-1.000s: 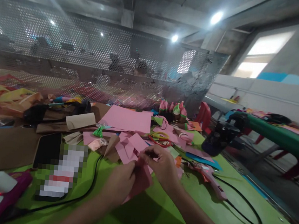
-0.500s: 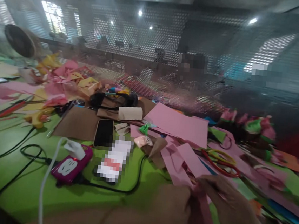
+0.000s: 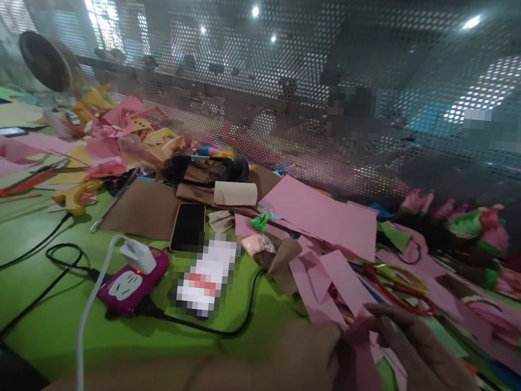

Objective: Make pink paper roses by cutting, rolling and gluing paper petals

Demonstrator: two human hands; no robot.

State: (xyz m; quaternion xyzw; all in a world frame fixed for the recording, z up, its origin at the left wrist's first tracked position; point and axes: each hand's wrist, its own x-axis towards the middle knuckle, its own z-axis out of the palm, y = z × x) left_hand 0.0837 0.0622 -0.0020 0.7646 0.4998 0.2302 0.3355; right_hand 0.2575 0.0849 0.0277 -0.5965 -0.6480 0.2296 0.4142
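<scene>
A piece of pink paper (image 3: 362, 372) hangs between my two hands above the green table, its lower part in shadow. My left hand (image 3: 307, 358) is closed in a fist at the paper's left side, gripping its edge. From the right, my right hand (image 3: 426, 359) pinches the paper's upper part between thumb and fingers. Just beyond the hands lie cut pink strips (image 3: 342, 280). Red- and yellow-handled scissors (image 3: 401, 286) rest on more paper behind my right hand. The exact fold of the held paper is hard to make out.
On the green table (image 3: 15, 252) sits a purple power strip (image 3: 129, 290) with cords. Two phones lie nearby, one dark (image 3: 188, 226). A yellow glue gun (image 3: 76, 199), brown paper (image 3: 142, 207) and pink-and-green paper flowers (image 3: 465, 221) lie around. Behind rises a perforated metal screen (image 3: 282, 68).
The camera view has shifted, so the table things sit a little farther right. Both hands keep hold of the pink paper, and my right hand's fingers have opened out slightly.
</scene>
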